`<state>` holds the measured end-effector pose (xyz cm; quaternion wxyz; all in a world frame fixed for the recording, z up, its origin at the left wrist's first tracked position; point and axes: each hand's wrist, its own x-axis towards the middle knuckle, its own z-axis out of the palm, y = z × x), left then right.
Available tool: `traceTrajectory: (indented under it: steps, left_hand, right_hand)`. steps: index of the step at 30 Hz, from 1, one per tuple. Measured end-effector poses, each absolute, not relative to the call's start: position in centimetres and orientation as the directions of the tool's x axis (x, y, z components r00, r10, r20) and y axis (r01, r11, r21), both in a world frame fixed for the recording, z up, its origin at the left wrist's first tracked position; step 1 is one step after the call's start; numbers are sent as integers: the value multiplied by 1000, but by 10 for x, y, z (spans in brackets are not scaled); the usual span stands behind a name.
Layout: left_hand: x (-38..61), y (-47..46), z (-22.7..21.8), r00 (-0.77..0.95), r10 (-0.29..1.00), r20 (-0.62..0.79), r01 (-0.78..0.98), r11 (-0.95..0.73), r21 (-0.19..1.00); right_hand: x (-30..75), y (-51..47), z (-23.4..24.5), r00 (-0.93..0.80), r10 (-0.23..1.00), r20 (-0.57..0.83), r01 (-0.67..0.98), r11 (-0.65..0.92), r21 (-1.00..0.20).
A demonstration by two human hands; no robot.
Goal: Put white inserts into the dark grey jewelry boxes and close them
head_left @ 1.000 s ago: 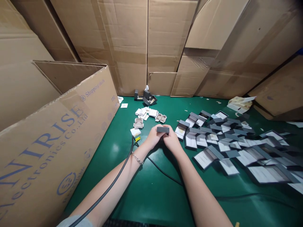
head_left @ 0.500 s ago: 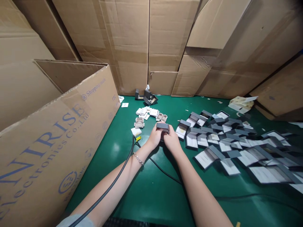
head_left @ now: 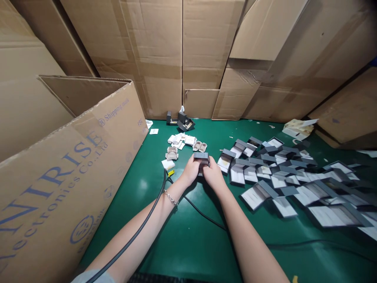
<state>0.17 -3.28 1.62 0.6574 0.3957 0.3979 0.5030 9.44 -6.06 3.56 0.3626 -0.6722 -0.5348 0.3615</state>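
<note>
Dark grey box (head_left: 201, 156): pinched at the top of my grip.
My left hand (head_left: 191, 171): pressed against it.
My right hand (head_left: 213, 175): pressed against it.
Opened boxes (head_left: 237, 176): just beside my right hand.

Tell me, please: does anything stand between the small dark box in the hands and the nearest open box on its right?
Nothing visible does: only green mat lies between the dark box and the nearest open box.
</note>
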Motion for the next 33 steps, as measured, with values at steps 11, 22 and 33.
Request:
traceTrajectory:
  steps: [11,22,33]
  left_hand:
    - [2,-33,20,160,983,-88,-358,141,923]
    - [2,-31,16,174,980,-95,-316,147,937]
    - [-1,-34,19,190,978,-84,-338,146,930]
  right_hand:
    - [94,-61,34,162,983,-81,451,-147,-881]
    - [95,-59,33,176,980,-88,504,-167,-847]
    - [95,-61,33,141,988,-62,508,-126,-852]
